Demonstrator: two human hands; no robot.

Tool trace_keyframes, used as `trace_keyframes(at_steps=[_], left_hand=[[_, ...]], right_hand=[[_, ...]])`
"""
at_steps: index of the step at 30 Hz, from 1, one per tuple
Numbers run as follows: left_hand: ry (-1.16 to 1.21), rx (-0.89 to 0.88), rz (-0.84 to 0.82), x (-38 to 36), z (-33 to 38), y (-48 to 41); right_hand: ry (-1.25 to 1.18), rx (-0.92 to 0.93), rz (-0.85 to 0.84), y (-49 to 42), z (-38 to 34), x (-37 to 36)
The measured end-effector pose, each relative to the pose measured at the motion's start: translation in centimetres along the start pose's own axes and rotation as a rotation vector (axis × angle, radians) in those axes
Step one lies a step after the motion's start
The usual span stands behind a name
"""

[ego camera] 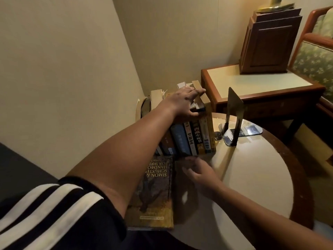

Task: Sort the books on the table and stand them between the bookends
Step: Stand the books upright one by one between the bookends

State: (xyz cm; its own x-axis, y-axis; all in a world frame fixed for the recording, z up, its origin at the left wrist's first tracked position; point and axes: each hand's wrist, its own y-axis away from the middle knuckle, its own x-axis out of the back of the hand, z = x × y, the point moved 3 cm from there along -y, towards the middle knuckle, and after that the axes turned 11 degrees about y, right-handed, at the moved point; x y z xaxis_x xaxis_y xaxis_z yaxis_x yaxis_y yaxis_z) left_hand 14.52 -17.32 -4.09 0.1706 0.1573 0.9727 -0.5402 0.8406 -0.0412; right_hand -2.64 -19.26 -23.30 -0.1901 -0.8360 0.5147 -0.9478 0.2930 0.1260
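Note:
A row of several books (196,138) stands upright at the back of the round table (255,179), spines facing me. My left hand (185,102) rests flat across their top edges, fingers spread and pressing on them. A black metal bookend (233,114) stands apart to the right of the row, with a gap between. A large yellow-brown handbook (155,197) lies flat near the front left. Beside it lies a dark book (183,193). My right hand (200,171) hovers blurred over that dark book's far end, fingers apart; whether it touches the book is unclear.
A wooden side table (259,85) with a brown wooden box (270,44) stands behind the round table. An upholstered armchair (317,60) is at the far right. The beige wall (63,69) runs close along the left. A glossy card (252,129) lies under the bookend.

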Motion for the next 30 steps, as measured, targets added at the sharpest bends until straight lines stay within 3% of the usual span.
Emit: trace_keyframes(at_steps=[6, 13, 22, 30], left_hand=[[0.009, -0.011, 0.035, -0.1, -0.2, 0.1], [0.015, -0.015, 0.051, -0.3, -0.4, 0.2], [0.003, -0.007, 0.047, -0.1, -0.1, 0.5], [0.009, -0.004, 0.033, 0.0, -0.2, 0.2]], right_hand=[[0.142, -0.013, -0.157, -1.1, -3.0, -2.9], [-0.11, -0.054, -0.089, -1.1, -3.7, -3.2], [-0.322, -0.15, -0.138, -0.4, -3.2, -3.0], [-0.451, -0.231, 0.053, 2.2, -1.4, -0.9]])
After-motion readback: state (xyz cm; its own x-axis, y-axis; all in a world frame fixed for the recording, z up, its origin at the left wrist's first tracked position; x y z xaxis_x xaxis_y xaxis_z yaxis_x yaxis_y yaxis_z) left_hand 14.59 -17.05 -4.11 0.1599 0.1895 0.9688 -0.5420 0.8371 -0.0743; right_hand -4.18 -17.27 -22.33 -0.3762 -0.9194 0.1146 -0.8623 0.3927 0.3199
